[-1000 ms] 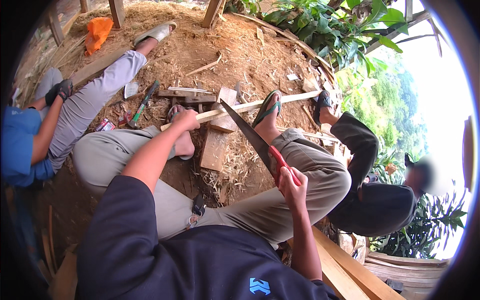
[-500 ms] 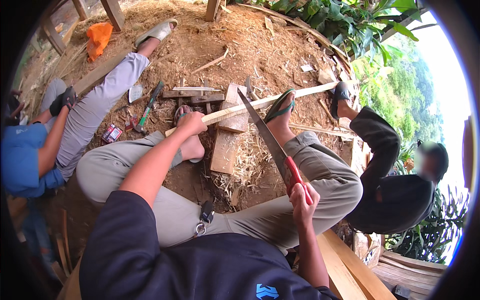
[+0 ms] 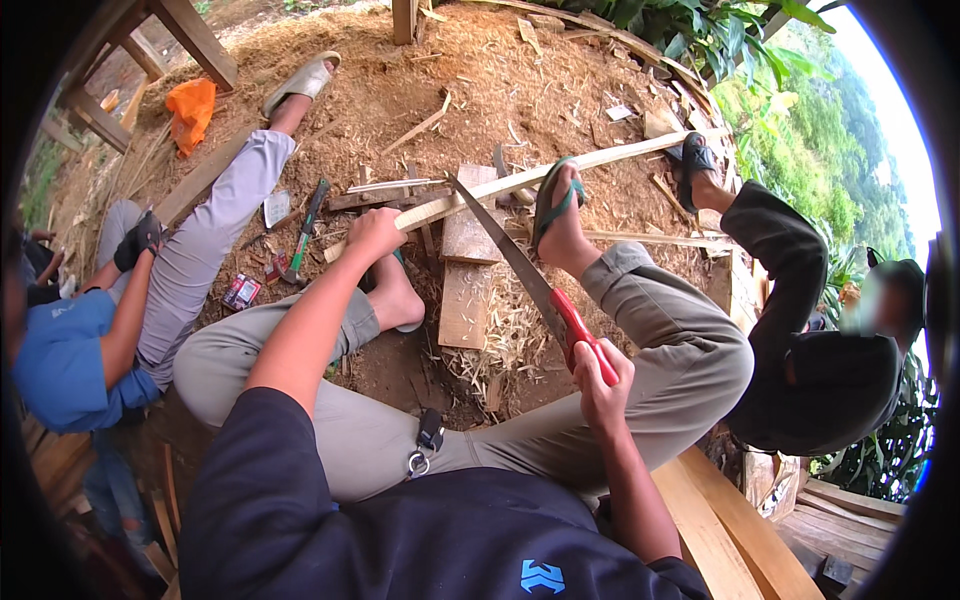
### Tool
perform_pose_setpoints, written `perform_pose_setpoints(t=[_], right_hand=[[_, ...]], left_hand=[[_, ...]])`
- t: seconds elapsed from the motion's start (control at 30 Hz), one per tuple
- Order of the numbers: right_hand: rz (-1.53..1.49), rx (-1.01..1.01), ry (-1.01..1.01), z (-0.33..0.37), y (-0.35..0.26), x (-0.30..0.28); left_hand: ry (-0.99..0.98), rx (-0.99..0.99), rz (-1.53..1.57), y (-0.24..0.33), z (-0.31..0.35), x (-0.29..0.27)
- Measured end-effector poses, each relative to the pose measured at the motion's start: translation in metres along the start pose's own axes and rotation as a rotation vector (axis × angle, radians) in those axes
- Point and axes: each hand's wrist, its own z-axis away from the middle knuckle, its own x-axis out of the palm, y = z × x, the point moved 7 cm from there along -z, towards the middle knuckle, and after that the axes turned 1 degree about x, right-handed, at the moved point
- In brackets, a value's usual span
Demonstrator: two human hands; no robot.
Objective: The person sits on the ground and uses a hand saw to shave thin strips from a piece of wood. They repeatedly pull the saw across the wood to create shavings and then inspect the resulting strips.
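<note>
My left hand [image 3: 376,234] is closed around the near end of a long, pale wooden strip [image 3: 610,154]. In my right hand [image 3: 603,385] is the red handle of a handsaw [image 3: 520,270]. Its blade slants up and left across the strip, just right of my left hand, with the tip past the strip's far edge. Whether the teeth touch the wood I cannot tell. Under the strip lies a wooden block [image 3: 473,232], with another board [image 3: 465,305] nearer me. My right foot [image 3: 560,215], in a green sandal, is against the strip.
A green-handled hammer [image 3: 307,228] and a red packet [image 3: 241,292] lie left on the shaving-strewn ground. One person in blue [image 3: 75,345] sits left; another in dark clothes [image 3: 820,395] sits right, a foot near the strip's far end. Planks [image 3: 715,520] lie beside my right arm.
The saw has moved left along the strip, its blade now crossing closer to my left hand. My left hand keeps its grip. The whole view has shifted slightly.
</note>
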Motion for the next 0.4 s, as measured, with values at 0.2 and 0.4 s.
perform_pose_setpoints(t=[0.2,0.4], right_hand=[[0.032,-0.019,0.021,-0.003,-0.005,0.005],[0.008,-0.010,0.034,0.007,-0.009,0.005]], left_hand=[[-0.094,-0.024,0.030,-0.004,-0.007,0.002],[0.029,-0.007,0.006,-0.003,0.005,0.004]])
